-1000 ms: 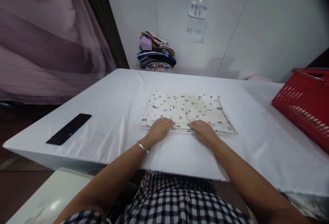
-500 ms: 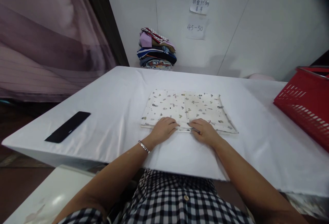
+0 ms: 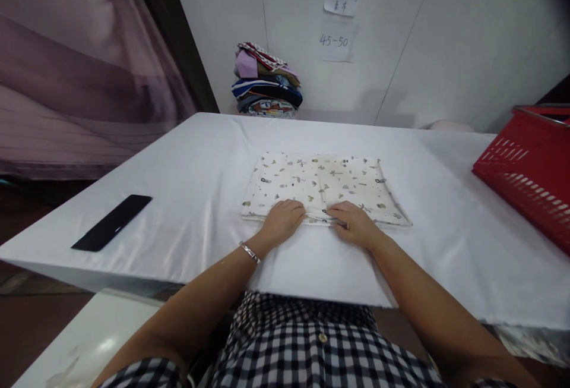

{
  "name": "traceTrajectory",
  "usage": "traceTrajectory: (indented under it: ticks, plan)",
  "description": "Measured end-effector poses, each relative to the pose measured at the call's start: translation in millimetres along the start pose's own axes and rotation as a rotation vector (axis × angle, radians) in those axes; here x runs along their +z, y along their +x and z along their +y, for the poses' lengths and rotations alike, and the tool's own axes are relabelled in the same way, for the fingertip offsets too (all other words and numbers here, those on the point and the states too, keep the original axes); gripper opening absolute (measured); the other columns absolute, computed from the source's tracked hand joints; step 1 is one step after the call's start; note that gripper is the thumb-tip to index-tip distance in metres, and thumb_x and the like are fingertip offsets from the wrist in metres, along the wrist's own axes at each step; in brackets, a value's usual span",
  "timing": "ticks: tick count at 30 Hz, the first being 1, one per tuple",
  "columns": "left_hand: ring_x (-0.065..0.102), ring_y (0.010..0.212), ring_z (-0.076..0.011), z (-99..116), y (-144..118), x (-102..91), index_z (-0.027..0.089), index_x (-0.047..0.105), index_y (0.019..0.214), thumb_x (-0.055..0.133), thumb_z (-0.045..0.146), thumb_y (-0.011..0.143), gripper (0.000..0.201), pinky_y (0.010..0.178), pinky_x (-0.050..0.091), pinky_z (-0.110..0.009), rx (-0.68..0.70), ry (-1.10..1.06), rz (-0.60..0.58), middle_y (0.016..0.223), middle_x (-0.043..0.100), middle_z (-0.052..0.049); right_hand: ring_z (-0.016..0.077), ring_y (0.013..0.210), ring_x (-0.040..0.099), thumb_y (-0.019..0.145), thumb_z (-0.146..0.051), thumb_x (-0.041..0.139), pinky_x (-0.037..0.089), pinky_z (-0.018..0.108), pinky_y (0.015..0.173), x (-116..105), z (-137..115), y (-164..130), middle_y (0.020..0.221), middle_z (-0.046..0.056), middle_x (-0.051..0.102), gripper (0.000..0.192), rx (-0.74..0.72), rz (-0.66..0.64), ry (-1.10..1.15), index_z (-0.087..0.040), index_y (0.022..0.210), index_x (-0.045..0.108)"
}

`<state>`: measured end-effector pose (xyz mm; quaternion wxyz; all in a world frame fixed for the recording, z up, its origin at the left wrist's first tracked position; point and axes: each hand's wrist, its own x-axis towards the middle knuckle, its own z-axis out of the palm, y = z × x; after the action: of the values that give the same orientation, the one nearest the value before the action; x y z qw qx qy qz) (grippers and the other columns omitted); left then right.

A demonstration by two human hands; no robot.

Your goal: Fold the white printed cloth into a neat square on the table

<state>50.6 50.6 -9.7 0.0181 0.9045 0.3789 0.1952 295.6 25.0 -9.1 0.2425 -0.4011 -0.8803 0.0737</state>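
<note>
Tabletop [image 3: 187, 198] under your hands. Folded patterned cloth [image 3: 320, 183] lies just ahead. Left hand [image 3: 281, 221] and right hand [image 3: 356, 224] pinch its near edge, fingers curled. Keep the layers aligned; lift evenly.

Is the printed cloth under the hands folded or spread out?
Folded: the printed cloth lies as a neat flat rectangle with layered edges near both hands.
</note>
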Motion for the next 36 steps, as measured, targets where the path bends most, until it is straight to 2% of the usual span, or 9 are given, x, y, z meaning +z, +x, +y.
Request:
traceTrajectory:
  ticks: [10, 15, 19, 23, 28, 36]
  plan:
    - [0.054, 0.089, -0.0185, 4.8, 4.1, -0.2, 0.017, 0.057, 0.088, 0.040, 0.026, 0.093, 0.020, 0.079, 0.043, -0.033, -0.064, 0.013, -0.013, 0.093, 0.062, -0.005, 0.0231, 0.099, 0.054, 0.086, -0.018, 0.044, 0.047, 0.041, 0.085, -0.8, -5.5, 2.6, 0.109, 0.010, 0.062, 0.030, 0.022, 0.001, -0.044, -0.019, 0.112, 0.060]
    - [0.054, 0.088, -0.0184, 3.9, 4.5, 2.0, 0.017, 0.056, 0.085, 0.039, 0.027, 0.093, 0.021, 0.079, 0.042, -0.033, -0.089, -0.014, -0.002, 0.090, 0.061, -0.005, 0.0243, 0.101, 0.053, 0.084, -0.020, 0.049, 0.046, 0.042, 0.087, -1.0, -7.1, 2.2, 0.113, 0.011, 0.060, 0.033, 0.008, -0.014, -0.067, -0.017, 0.116, 0.057]
    - [0.053, 0.085, -0.0184, 3.6, 4.4, 1.0, 0.017, 0.056, 0.084, 0.038, 0.027, 0.093, 0.022, 0.077, 0.042, -0.033, -0.098, -0.037, -0.003, 0.088, 0.060, -0.005, 0.0226, 0.097, 0.054, 0.087, -0.017, 0.044, 0.048, 0.040, 0.084, 3.0, -2.7, 1.2, 0.107, 0.010, 0.062, 0.030, 0.004, 0.057, -0.069, -0.018, 0.114, 0.058]
    - [0.053, 0.087, -0.0183, 2.0, 0.9, -1.9, 0.018, 0.057, 0.088, 0.039, 0.031, 0.093, 0.023, 0.077, 0.042, -0.033, -0.048, -0.088, 0.004, 0.091, 0.061, -0.005, 0.0207, 0.092, 0.056, 0.090, -0.015, 0.040, 0.050, 0.036, 0.078, 6.7, 3.4, -1.3, 0.099, 0.008, 0.065, 0.029, -0.012, 0.171, -0.073, -0.021, 0.109, 0.060]
    - [0.052, 0.099, -0.0208, 0.5, -4.8, -3.3, 0.021, 0.054, 0.108, 0.055, 0.042, 0.085, 0.032, 0.084, 0.041, -0.036, 0.033, -0.110, 0.000, 0.107, 0.060, -0.005, 0.0200, 0.089, 0.057, 0.089, -0.014, 0.042, 0.051, 0.034, 0.074, 7.1, 4.1, -3.2, 0.096, 0.008, 0.066, 0.026, -0.043, 0.154, -0.079, -0.020, 0.105, 0.062]
    - [0.054, 0.093, -0.0203, -0.5, -1.8, 1.2, 0.020, 0.058, 0.100, 0.045, 0.035, 0.091, 0.022, 0.080, 0.041, -0.036, 0.014, -0.071, 0.022, 0.100, 0.063, -0.004, 0.0197, 0.088, 0.057, 0.087, -0.012, 0.043, 0.050, 0.034, 0.073, 5.8, 1.8, -3.0, 0.096, 0.007, 0.066, 0.026, -0.034, 0.133, -0.068, -0.020, 0.102, 0.063]
